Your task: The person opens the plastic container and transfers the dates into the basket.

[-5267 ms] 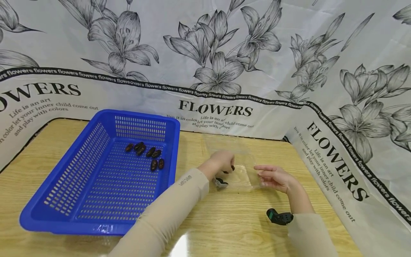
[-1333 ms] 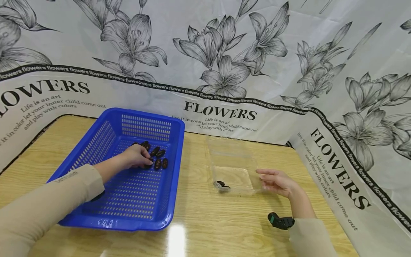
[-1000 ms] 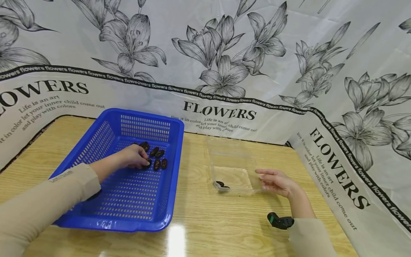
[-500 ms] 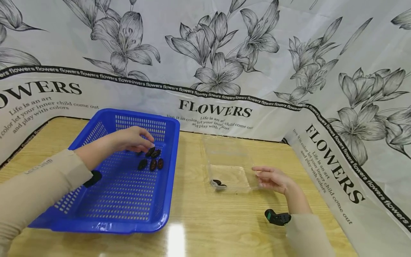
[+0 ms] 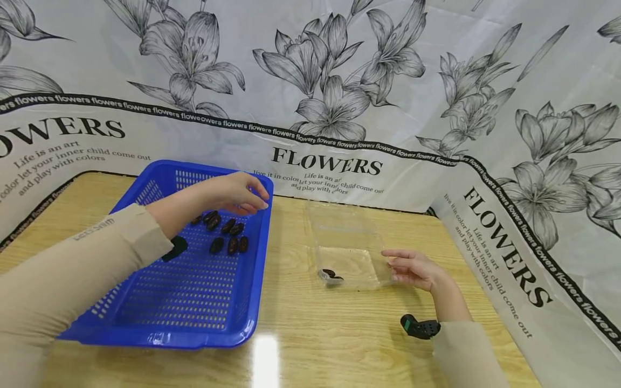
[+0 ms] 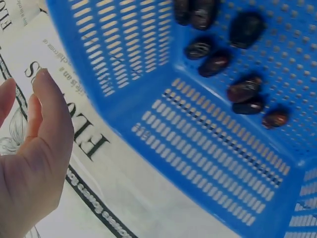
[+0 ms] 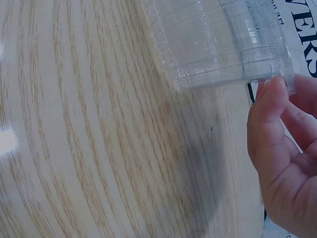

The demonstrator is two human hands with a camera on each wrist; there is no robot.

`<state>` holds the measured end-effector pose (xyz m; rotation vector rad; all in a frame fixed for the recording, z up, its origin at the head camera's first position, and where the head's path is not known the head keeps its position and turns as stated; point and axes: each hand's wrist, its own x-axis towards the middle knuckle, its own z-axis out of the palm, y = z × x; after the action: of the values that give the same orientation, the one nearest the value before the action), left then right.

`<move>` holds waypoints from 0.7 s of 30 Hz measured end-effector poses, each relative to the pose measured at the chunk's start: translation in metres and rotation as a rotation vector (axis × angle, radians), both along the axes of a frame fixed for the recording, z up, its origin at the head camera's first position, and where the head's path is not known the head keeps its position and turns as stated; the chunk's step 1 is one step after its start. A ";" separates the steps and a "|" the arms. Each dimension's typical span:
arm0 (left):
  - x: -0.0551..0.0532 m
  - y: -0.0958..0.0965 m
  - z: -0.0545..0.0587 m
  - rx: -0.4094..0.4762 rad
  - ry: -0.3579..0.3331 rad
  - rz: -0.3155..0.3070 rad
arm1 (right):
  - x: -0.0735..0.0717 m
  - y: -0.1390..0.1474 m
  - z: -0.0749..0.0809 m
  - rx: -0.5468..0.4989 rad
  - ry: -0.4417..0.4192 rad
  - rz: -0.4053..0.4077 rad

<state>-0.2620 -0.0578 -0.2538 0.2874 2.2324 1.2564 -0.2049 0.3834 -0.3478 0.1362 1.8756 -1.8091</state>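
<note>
My left hand hangs over the right rim of the blue basket, fingers loosely bent, and no object shows in it in the left wrist view. Several dark brown dates lie on the basket floor below and to the left of this hand. To the right stands a clear plastic box with its lid raised at the back. A few dates sit in its front left corner. My right hand pinches the box's edge between thumb and fingers.
Wooden table lies under both containers. A floral printed cloth hangs behind the table and along its right side. A black band-like device is at my right wrist, and a dark one at my left.
My left hand went from the box into the basket, let go of a date left of the front pair, then rose rightward to the rim. The right hand stays at the box.
</note>
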 end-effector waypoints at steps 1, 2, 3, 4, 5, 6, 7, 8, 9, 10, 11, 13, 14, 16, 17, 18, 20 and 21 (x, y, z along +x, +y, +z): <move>-0.001 0.005 0.002 0.006 -0.003 -0.005 | 0.000 0.000 0.000 -0.004 -0.002 -0.001; -0.002 0.010 0.004 0.007 -0.002 -0.019 | 0.000 0.000 0.000 -0.009 -0.003 -0.002; -0.003 0.014 0.005 0.011 -0.002 -0.033 | -0.001 -0.001 0.000 -0.014 -0.004 -0.002; -0.004 0.019 0.007 0.011 0.003 -0.052 | -0.001 -0.001 0.000 -0.018 -0.004 -0.003; -0.005 0.023 0.009 0.008 0.008 -0.069 | -0.001 -0.001 0.000 -0.022 -0.004 -0.005; -0.005 0.028 0.011 0.006 0.010 -0.083 | -0.001 -0.002 0.001 -0.026 -0.005 -0.008; -0.005 0.032 0.012 0.004 0.013 -0.098 | -0.001 -0.002 0.001 -0.028 -0.005 -0.010; -0.005 0.036 0.014 0.001 0.013 -0.112 | -0.001 -0.002 0.001 -0.027 -0.004 -0.010; -0.005 0.041 0.015 -0.002 0.009 -0.119 | -0.001 -0.003 0.001 -0.028 -0.004 -0.012; -0.005 0.045 0.015 -0.003 0.005 -0.124 | -0.001 -0.003 0.001 -0.029 -0.003 -0.013; -0.006 0.049 0.015 -0.003 -0.001 -0.125 | -0.001 -0.003 0.001 -0.030 -0.003 -0.011; -0.006 0.059 0.014 0.005 -0.017 -0.128 | -0.001 -0.003 0.001 -0.031 -0.002 -0.010; -0.006 0.063 0.013 0.009 -0.023 -0.132 | 0.000 -0.003 0.001 -0.032 -0.001 -0.010; -0.007 0.073 0.011 0.019 -0.035 -0.137 | 0.000 -0.003 0.002 -0.033 -0.001 -0.011; -0.007 0.077 0.010 0.022 -0.036 -0.143 | 0.000 -0.003 0.002 -0.032 -0.001 -0.011; -0.007 0.082 0.009 0.024 -0.037 -0.150 | 0.001 -0.003 0.002 -0.032 -0.001 -0.010; -0.007 0.090 0.007 0.022 -0.032 -0.167 | 0.001 -0.003 0.002 -0.033 -0.001 -0.007; -0.006 0.094 0.006 0.021 -0.028 -0.178 | 0.001 -0.003 0.002 -0.033 -0.001 -0.006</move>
<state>-0.2683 0.0361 -0.2476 0.4624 2.1198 1.1815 -0.2035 0.3803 -0.3454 0.1303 1.8453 -1.8428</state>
